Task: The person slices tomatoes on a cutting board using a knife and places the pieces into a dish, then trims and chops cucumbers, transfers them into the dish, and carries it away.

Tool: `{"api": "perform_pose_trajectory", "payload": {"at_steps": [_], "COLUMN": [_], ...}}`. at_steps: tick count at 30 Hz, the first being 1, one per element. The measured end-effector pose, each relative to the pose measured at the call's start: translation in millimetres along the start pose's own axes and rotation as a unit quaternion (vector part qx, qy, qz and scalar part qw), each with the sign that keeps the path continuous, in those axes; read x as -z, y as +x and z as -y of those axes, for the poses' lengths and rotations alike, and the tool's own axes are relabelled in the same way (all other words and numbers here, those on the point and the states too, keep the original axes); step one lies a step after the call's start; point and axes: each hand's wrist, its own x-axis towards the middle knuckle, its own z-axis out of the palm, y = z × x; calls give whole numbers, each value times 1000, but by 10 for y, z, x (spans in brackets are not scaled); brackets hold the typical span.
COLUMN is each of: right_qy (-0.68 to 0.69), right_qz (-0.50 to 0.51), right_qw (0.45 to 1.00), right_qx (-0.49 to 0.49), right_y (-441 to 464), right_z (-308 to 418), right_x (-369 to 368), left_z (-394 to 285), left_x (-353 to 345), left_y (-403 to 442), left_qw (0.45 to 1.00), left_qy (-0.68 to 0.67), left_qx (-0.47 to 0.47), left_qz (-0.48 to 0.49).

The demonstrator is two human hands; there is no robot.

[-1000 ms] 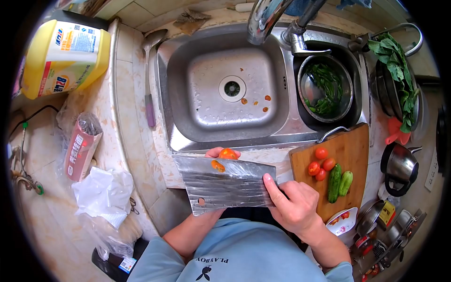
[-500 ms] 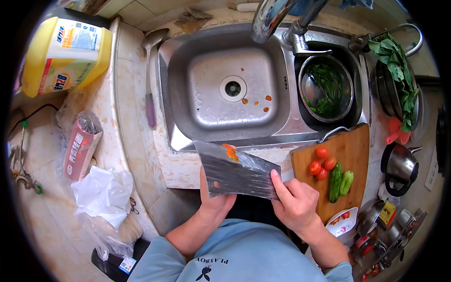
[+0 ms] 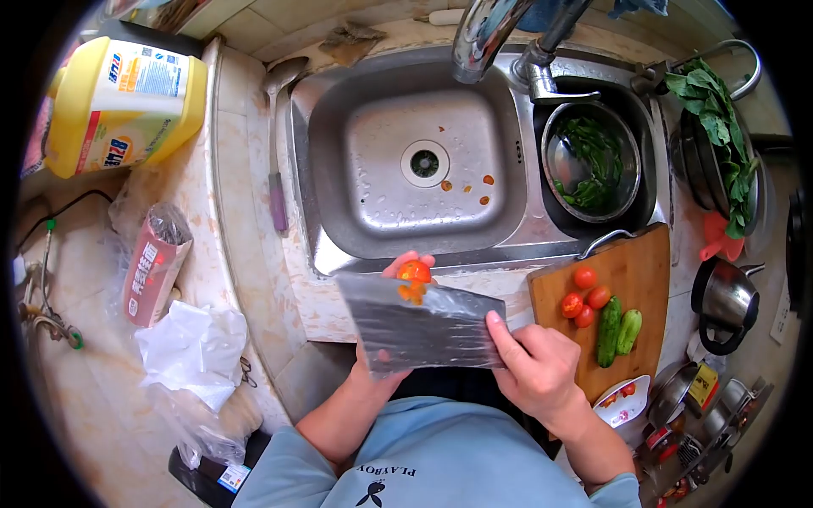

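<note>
A broad cleaver (image 3: pixel 432 332) is tilted in front of my body, its wet blade marked with orange tomato pulp. My right hand (image 3: pixel 542 368) is closed around its handle end, thumb pressed along the blade. Behind the blade, my left hand (image 3: pixel 373 372) holds a partly cut tomato (image 3: pixel 414 271); its fingertips show past the upper edge and most of its palm is hidden. To the right, a wooden cutting board (image 3: pixel 550 296) carries several tomatoes (image 3: pixel 572 304) and two cucumbers (image 3: pixel 608 331). A white dish (image 3: pixel 622 402) with red tomato pieces sits by the board's near corner.
Ahead is a steel sink (image 3: pixel 339 169) with orange scraps near the drain. A metal bowl (image 3: pixel 593 161) of greens stands in the smaller basin under the faucet (image 3: pixel 487 42). A ladle (image 3: pixel 278 169), yellow jug (image 3: pixel 127 110) and noodle package (image 3: pixel 154 267) are left; a kettle (image 3: pixel 724 292) is right.
The tomato and my left fingertips now show above the cleaver's upper edge, where the blade covered them before. The blade has tilted slightly, and the view has shifted a little.
</note>
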Motion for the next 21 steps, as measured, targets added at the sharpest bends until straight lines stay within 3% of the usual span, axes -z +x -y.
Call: {"api": "perform_pose_trajectory", "payload": {"at_steps": [2,4,10,14,17,21], "right_qy": [-6,-7,-15,-14,-22,-23], "right_qz": [-5,-6,1,8,13,8], "right_qw": [1000,1000,1000,1000,999,999], "right_qx": [16,19,25,22,19,22], "right_y": [-13,-18,0,13,13,39], "right_z": [-10,-10,-52,-71,-75,-49], "right_x": [-32,-36,-30,-29,-25,-40], "left_z": [44,49,-27,-65,-121,-105], "left_x": [65,-44,-72,100,80,138], "left_y": [11,8,13,55,30,51], "left_qw": [999,999,986,981,966,966], "left_qy": [20,-9,139,146,239,217], "left_qx": [-15,-26,-17,-100,-87,-138], "left_qz": [20,-24,-88,73,-47,24]}}
